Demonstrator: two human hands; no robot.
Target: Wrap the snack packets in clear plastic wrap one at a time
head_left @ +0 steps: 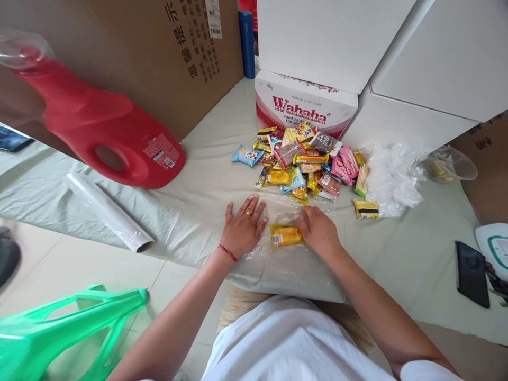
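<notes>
My left hand (244, 226) lies flat with its fingers spread on a sheet of clear plastic film (273, 272) over the cloth. Just right of it rests a snack packet (284, 236) in see-through yellow wrapping, with a barcode at its left end. My right hand (318, 230) is curled at the packet's right end, thumb and fingers closed around it. Some film bunches at these fingertips, and the undersides of the fingers are hidden. Beyond both hands sits a heap of mixed wrapped snacks (305, 159).
A roll of film (109, 211) and a red jug (115, 132) are at left. Behind the heap stands a Wahaha carton (305, 103). Crumpled clear plastic (397, 180), a clear tub (456, 164) and a phone (472, 274) lie right. A green stool (71, 323) stands lower left.
</notes>
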